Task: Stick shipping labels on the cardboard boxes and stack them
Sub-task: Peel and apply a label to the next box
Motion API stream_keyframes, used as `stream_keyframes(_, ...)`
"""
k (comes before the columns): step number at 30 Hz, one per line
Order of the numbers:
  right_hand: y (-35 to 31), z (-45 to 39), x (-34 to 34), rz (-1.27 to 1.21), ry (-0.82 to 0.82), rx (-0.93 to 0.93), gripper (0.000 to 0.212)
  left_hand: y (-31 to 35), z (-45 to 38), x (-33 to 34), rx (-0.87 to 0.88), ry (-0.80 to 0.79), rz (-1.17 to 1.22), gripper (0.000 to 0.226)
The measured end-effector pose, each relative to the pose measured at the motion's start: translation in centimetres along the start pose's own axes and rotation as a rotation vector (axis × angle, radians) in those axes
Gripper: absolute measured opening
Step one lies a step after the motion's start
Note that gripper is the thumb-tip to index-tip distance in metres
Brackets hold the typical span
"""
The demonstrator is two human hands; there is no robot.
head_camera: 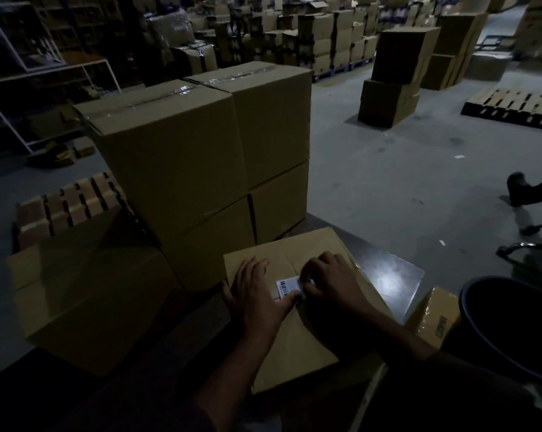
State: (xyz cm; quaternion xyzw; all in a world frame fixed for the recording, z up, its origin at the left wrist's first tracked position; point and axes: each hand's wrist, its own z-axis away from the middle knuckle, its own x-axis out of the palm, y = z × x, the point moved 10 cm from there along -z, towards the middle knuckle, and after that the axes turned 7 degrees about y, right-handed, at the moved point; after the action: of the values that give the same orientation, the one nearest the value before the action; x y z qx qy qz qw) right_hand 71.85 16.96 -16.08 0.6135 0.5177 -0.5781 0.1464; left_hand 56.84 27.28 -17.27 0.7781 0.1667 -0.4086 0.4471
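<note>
A brown cardboard box (297,344) lies right in front of me, its top face up. A small white shipping label (287,285) with a barcode rests near the middle of that face. My left hand (257,294) lies flat on the box, its thumb pressing the label's lower edge. My right hand (332,283) is curled over the label's right end, fingertips pinching it. Behind stands a stack of taped cardboard boxes (182,163), two high and two wide. Another box (89,304) sits low to the left.
A dark shiny table surface (388,275) extends right of the box. A dark round bin (513,325) stands at the right, a small taped carton (435,316) beside it. Pallets, further box stacks (394,79) and shelving fill the floor beyond. Someone's foot (522,188) shows far right.
</note>
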Motion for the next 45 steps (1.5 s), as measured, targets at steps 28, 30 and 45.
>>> stream_keyframes(28,-2.6,-0.3,1.1,-0.021,-0.114,-0.011,0.045,0.0,-0.2,-0.1,0.053,0.102,0.008,0.092)
stream_keyframes(30,-2.5,-0.4,1.2,-0.028,-0.114,-0.004,0.04,-0.1,-0.2,0.0,0.045,0.107,0.021,0.091)
stream_keyframes(45,-3.2,-0.5,1.4,-0.047,-0.146,-0.035,0.034,-0.2,-0.3,0.4,0.035,0.084,-0.007,0.074)
